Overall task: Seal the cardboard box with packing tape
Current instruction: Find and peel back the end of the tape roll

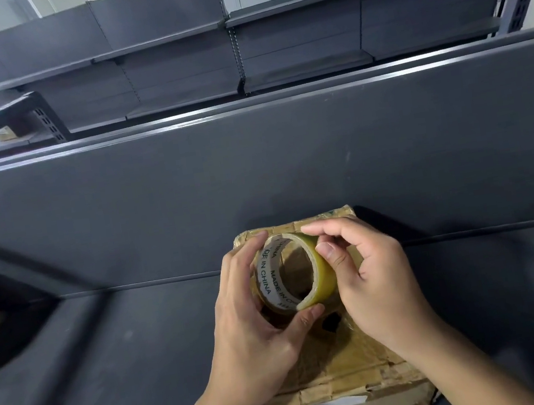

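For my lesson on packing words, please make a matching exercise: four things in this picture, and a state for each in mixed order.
1 left hand
2 right hand
3 tape roll
4 cardboard box

a rests on the dark shelf
b thumb on the roll's outer face
c held between both hands
d grips the roll's left side

Pairs: 1-d, 2-b, 3-c, 4-a

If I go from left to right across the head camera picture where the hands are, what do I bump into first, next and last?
left hand → tape roll → right hand. The cardboard box lies under all three, so it has no place in the order.
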The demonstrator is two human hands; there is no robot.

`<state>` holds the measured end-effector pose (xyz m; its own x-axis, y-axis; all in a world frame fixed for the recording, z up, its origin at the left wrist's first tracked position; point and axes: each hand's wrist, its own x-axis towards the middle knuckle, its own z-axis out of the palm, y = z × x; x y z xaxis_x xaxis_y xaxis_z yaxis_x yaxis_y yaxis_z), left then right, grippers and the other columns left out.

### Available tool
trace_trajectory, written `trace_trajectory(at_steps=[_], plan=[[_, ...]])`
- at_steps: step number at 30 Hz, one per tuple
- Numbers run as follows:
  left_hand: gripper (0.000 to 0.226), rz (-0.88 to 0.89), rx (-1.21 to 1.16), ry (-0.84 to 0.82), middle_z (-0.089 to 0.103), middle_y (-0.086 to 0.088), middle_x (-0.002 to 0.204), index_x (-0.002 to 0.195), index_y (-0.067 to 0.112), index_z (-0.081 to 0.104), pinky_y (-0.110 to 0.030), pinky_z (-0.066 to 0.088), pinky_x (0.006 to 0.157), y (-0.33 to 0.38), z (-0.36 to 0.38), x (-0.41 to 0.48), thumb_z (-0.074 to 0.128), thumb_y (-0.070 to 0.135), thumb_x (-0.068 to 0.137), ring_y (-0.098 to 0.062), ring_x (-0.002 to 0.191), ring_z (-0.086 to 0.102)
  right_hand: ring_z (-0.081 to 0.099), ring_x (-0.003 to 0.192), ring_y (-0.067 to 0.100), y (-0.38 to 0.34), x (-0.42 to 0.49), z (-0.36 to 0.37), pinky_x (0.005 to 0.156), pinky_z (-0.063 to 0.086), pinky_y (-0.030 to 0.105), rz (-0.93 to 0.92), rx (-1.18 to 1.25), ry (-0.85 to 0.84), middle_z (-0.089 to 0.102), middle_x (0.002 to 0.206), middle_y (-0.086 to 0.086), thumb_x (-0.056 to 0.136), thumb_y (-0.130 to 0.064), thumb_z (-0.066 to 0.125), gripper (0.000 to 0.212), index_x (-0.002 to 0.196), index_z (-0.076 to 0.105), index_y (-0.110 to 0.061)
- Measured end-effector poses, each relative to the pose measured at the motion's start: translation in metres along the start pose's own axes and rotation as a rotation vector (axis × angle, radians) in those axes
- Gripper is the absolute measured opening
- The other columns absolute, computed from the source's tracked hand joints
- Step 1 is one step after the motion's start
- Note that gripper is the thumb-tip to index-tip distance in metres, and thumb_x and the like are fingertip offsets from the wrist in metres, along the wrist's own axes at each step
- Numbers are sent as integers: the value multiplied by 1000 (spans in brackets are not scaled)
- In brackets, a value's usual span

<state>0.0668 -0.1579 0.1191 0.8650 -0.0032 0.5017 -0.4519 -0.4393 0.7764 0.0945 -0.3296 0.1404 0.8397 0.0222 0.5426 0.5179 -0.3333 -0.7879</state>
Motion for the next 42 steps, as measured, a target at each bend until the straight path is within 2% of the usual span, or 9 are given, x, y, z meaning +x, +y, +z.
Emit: trace_trajectory(at_steps=[4, 9, 14, 18, 22, 27, 33, 38, 42], plan=[[89, 20, 35, -21, 50, 12, 138, 147, 25, 45, -44, 58, 97, 3, -1, 2, 88, 44, 71, -24, 131, 56, 63, 113, 7, 2, 1, 0, 95, 55, 34, -25, 6, -12, 69, 112, -17, 98, -15, 51, 27, 114, 71, -25], [90, 6, 77, -65, 49, 14, 136, 148, 27, 43, -42, 58, 97, 5, -1, 6, 86, 48, 71, -22, 130, 56, 64, 113, 6, 2, 0, -4, 95, 53, 22, -38, 44, -9, 69, 112, -14, 99, -12, 50, 27, 113, 71, -21], [87, -69, 39, -77, 54, 16, 133, 140, 44, 45, -44, 59, 95, 5, -4, 11, 88, 49, 64, -20, 125, 61, 64, 114, 6, 0, 0, -10, 94, 49, 13, -46, 112, -54, 70, 112, -13, 101, -6, 51, 27, 113, 71, -20], [92, -146, -35, -85, 56, 14, 133, 139, 45, 48, -48, 59, 94, 5, -8, 14, 92, 49, 57, -21, 124, 62, 62, 116, 4, 0, 2, -14, 95, 47, 12, -13, 152, -94, 69, 115, -13, 102, -17, 50, 25, 117, 70, -20], [92, -149, -55, -80, 57, 12, 133, 139, 41, 50, -50, 58, 96, 5, -8, 15, 93, 47, 59, -23, 126, 61, 62, 113, 13, 2, 6, -19, 91, 50, 16, -15, 115, -152, 63, 113, -9, 101, -23, 56, 28, 125, 68, -18], [91, -123, -21, -83, 56, 17, 131, 140, 39, 48, -49, 56, 100, 6, -6, 15, 92, 48, 61, -22, 128, 60, 62, 103, 11, -2, 12, -25, 82, 51, 14, -18, 24, -109, 58, 109, -14, 86, -37, 69, 33, 115, 74, -21], [92, -121, -22, -79, 56, 17, 131, 140, 39, 47, -48, 56, 100, 5, -6, 15, 92, 49, 61, -22, 128, 60, 64, 101, 11, 0, 15, -26, 81, 53, 20, -7, 17, -131, 66, 99, -11, 90, -19, 72, 5, 92, 76, -19], [93, -133, -27, -77, 55, 17, 132, 141, 39, 48, -48, 56, 99, 6, -6, 16, 92, 48, 60, -22, 128, 60, 65, 96, 9, -2, 16, -27, 78, 52, 20, -102, -67, -110, 67, 95, -8, 96, -17, 64, 11, 94, 74, -15], [93, -145, -29, -75, 57, 16, 132, 139, 42, 49, -46, 58, 95, 9, -8, 18, 93, 50, 58, -18, 123, 63, 65, 91, 6, -4, 17, -30, 73, 50, 12, -126, -164, -97, 67, 92, -10, 97, -15, 61, 13, 96, 74, -14]])
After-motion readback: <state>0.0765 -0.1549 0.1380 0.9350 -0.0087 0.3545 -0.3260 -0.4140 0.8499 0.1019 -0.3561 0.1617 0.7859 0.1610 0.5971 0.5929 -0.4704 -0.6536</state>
